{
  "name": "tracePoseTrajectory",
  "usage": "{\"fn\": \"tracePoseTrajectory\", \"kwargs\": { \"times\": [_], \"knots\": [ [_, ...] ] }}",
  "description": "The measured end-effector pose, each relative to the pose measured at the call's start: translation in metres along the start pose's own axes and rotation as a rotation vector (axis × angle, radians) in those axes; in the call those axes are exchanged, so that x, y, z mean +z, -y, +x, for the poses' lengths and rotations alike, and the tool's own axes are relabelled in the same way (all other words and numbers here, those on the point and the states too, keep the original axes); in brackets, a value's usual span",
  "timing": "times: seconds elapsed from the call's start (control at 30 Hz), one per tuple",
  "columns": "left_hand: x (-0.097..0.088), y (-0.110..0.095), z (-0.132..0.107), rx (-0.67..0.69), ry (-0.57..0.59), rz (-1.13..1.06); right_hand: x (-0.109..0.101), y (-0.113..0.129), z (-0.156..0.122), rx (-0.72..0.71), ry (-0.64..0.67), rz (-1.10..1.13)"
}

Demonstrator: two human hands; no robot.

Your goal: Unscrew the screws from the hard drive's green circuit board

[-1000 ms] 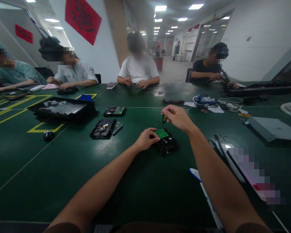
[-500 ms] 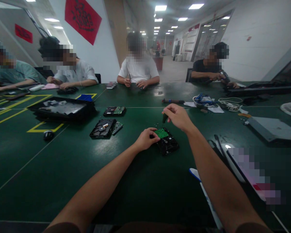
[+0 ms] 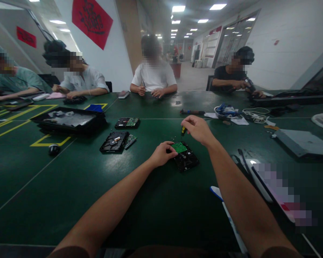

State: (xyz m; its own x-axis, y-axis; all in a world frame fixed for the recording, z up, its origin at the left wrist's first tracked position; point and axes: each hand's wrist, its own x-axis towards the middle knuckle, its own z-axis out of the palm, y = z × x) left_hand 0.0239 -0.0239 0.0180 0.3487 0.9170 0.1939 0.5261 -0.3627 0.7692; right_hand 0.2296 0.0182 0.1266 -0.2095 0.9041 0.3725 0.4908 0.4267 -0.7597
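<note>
Lower right of frame, nearest: a white strip with a blue end [image 3: 216, 192] lies beside our right forearm. Just right of centre, the hard drive [image 3: 187, 162] sits flat, its green circuit board [image 3: 179, 147] still seated in the far half. Our left hand [image 3: 163, 153], unshifted over the last second, has thumb and fingers partly closed on the drive's left edge, steadying it.

Beyond, our right hand [image 3: 196, 128] pinches a small screwdriver [image 3: 183, 130] by its handle, fingertips brought close, shaft pointing down at the board's far edge. Half a second ago that handle showed dark; now yellow faces us. We read this as a twist: 1 screw being worked, board not yet free. Whether the tip is seated, we cannot tell.

Just past it, a few tiny loose bits [image 3: 173, 138], perhaps screws. Left of centre, 2 more drives, the nearer [image 3: 112, 142] beside a detached circuit board [image 3: 130, 142]. Upper centre, a co-worker in white [image 3: 154, 77].
</note>
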Motion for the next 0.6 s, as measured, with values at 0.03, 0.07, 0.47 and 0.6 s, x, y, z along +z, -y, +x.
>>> {"fn": "tracePoseTrajectory", "kwargs": {
  "times": [0.03,0.07,0.47,0.6],
  "knots": [
    [0.0000,0.0000,0.0000,0.000,-0.001,0.000,0.0002,0.0007,-0.0004,-0.003,0.014,0.013],
    [0.0002,0.0000,0.0001,0.001,-0.003,0.001,0.0003,0.0015,-0.0008,-0.008,0.031,0.026],
    [0.0008,0.0018,0.0005,0.008,-0.008,-0.002,-0.0003,-0.0033,0.0014,-0.031,0.007,0.032],
    [0.0009,0.0012,0.0006,0.005,-0.009,-0.002,0.0006,-0.0007,0.0001,-0.001,0.043,0.083]
  ]
}}
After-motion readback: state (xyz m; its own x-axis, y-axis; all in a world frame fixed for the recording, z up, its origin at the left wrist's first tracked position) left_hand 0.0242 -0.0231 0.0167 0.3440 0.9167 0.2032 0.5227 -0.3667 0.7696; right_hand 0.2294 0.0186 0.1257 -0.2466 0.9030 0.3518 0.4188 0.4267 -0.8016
